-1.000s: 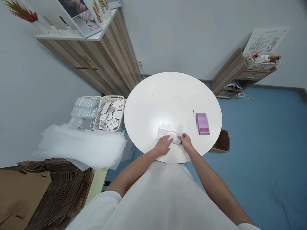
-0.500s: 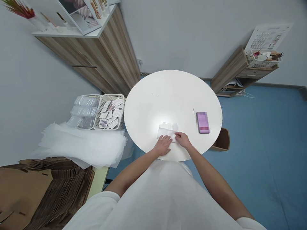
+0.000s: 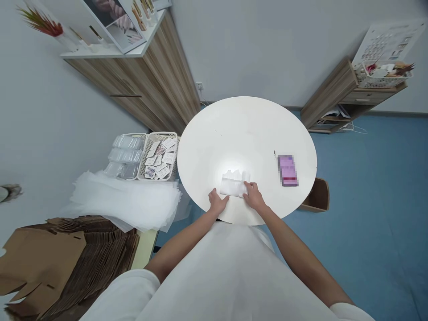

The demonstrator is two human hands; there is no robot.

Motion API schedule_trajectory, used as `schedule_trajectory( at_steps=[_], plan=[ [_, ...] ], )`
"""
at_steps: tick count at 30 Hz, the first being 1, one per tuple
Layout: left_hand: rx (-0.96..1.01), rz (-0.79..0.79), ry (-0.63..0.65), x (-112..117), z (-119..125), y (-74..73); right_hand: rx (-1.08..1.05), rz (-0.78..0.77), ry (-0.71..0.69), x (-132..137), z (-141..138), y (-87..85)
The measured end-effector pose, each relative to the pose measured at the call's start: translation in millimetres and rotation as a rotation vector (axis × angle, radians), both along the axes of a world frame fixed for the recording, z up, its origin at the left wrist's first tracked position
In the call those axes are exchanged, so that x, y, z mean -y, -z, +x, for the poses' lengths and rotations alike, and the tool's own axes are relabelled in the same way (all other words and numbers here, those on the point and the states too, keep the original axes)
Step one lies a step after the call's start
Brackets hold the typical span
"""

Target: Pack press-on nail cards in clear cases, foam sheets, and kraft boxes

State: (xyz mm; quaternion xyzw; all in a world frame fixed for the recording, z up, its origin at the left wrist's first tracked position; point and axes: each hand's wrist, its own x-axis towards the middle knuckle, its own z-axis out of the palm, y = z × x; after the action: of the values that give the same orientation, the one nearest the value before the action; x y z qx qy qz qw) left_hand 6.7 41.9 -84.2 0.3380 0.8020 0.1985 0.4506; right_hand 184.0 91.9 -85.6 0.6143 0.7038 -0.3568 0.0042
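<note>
A small folded white sheet (image 3: pixel 233 185) lies near the front edge of the round white table (image 3: pixel 247 129). My left hand (image 3: pixel 216 203) rests at the sheet's lower left corner, fingers curled against the tabletop. My right hand (image 3: pixel 254 196) presses on the sheet's right end with its fingers bent over the edge. A purple flat packet (image 3: pixel 288 170) lies on the table to the right, apart from both hands.
Left of the table stand two white baskets (image 3: pixel 159 156), one with small cards, one with clear bags. In front of them lie a stack of white foam sheets (image 3: pixel 123 203) and flat cardboard (image 3: pixel 67 263). Wooden cabinets (image 3: pixel 150 76) line the walls; a brown box (image 3: pixel 317 196) sits on the blue floor.
My left hand has slid off the top of the sheet to its lower left corner. My right hand stays at the right end. The view has shifted slightly.
</note>
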Motion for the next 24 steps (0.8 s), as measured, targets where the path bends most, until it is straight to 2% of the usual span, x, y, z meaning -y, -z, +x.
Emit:
schedule_trajectory(
  at_steps=[5, 7, 8, 14, 19, 24],
  plan=[
    [0.209, -0.056, -0.34, -19, 2, 4.7, -0.031, -0.019, -0.019, 0, -7, 0.1],
    [0.253, -0.044, -0.417, -22, 2, 5.6, -0.049, -0.023, -0.009, 0, -8, 0.1],
    [0.268, -0.033, -0.408, -23, 2, 5.5, -0.062, -0.026, -0.002, -1, -8, 0.1],
    [0.292, 0.069, -0.129, -26, 0, -0.5, -0.133, -0.028, 0.011, 0, -9, 1.7],
    [0.119, 0.18, 0.175, -27, 10, -3.4, -0.128, -0.026, -0.006, 1, -23, 4.8],
    [-0.012, 0.2, 0.298, -25, 23, -0.9, -0.237, -0.031, 0.015, -1, -27, 5.2]
  ],
)
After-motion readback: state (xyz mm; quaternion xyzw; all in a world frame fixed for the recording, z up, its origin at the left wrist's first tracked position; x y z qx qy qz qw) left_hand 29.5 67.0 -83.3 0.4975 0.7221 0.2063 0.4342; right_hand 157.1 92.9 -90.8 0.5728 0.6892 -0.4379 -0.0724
